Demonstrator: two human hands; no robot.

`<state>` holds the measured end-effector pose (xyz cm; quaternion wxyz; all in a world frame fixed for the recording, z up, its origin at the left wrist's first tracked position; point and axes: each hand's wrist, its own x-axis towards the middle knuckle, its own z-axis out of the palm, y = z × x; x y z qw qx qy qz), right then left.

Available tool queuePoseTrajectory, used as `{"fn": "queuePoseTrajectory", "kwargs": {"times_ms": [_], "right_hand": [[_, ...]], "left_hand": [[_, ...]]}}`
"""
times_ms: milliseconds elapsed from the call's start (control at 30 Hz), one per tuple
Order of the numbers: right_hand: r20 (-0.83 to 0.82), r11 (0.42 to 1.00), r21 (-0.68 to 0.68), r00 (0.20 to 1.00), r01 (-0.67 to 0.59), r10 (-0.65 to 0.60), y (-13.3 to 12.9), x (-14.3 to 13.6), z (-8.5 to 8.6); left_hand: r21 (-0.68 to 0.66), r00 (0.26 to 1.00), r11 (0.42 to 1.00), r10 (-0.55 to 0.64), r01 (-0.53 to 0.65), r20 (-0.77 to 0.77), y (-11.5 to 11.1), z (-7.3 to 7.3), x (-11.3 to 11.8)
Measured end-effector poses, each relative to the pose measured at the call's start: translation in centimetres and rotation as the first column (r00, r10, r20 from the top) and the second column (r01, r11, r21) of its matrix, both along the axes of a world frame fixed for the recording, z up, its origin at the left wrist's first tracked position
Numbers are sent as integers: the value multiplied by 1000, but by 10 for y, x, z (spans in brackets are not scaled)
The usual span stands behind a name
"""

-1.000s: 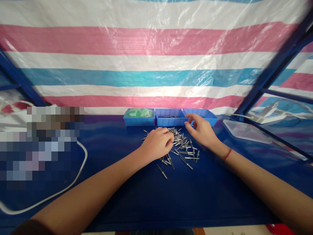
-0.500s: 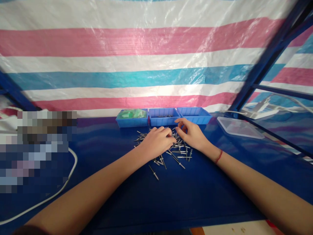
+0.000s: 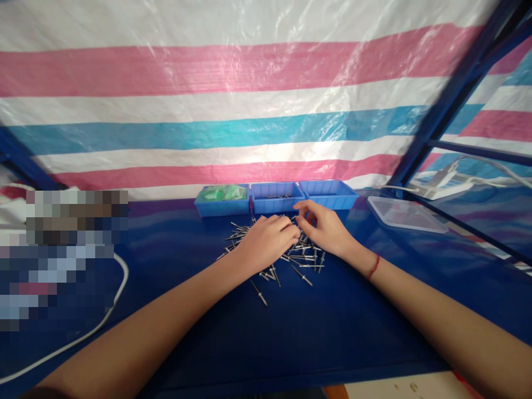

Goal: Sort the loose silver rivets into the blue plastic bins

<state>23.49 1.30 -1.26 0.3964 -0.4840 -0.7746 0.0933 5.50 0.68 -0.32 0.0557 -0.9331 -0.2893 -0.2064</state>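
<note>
A loose pile of silvery blind rivets (image 3: 305, 258) lies on the blue table, with one rivet (image 3: 258, 292) apart nearer to me. My left hand (image 3: 270, 238) rests over the pile, its fingers bent and pressed together; whatever they hold is hidden beneath them. Just right of it is my right hand (image 3: 326, 226), at the pile's far right side. Its thumb and forefinger curve toward each other with a gap between the tips, and nothing shows in them. The two hands' fingertips are close together.
Behind the pile stand three blue bins in a row: a left bin (image 3: 222, 208) with a green-and-clear bag, a middle bin (image 3: 276, 205) with some rivets, and a right bin (image 3: 332, 199). A clear plastic lid (image 3: 407, 215) lies at right. A white cable (image 3: 120, 288) curves at left.
My left hand's fingers have shifted slightly over the pile toward the right hand. The right hand has hardly moved. The whole view has shifted a little.
</note>
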Motion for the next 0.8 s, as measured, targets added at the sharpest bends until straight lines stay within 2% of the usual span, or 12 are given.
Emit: {"fn": "queuePoseTrajectory", "kwargs": {"times_ms": [67, 133, 233, 333, 433, 533, 633, 800], "right_hand": [[-57, 998, -47, 998, -29, 26, -3, -1, 3], [-119, 989, -116, 990, -93, 79, -7, -3, 5], [-191, 960, -194, 968, -201, 164, -13, -8, 7], [-258, 944, -209, 946, -255, 199, -16, -13, 5], [-354, 946, -195, 918, -257, 177, -14, -14, 5], [-434, 955, -156, 886, -252, 163, -13, -12, 7], [-456, 953, -121, 868, -279, 196, -15, -11, 10], [-455, 949, -123, 866, -289, 205, -20, -15, 12]], "left_hand": [[-205, 964, 979, 58, -3, 259, 1, 0, -1], [-401, 867, 915, 174, 32, 466, 3, 0, -2], [-590, 734, 790, 300, 166, 609, 5, -1, -3], [-648, 659, 701, 341, 298, 671, 4, -1, -4], [-648, 655, 709, 352, 279, 668, 1, -1, -5], [-646, 718, 743, 354, 174, 600, -2, -4, -7], [-636, 762, 760, 332, 132, 555, -2, -7, -7], [-604, 790, 788, 294, 118, 538, -1, -7, -7]]}}
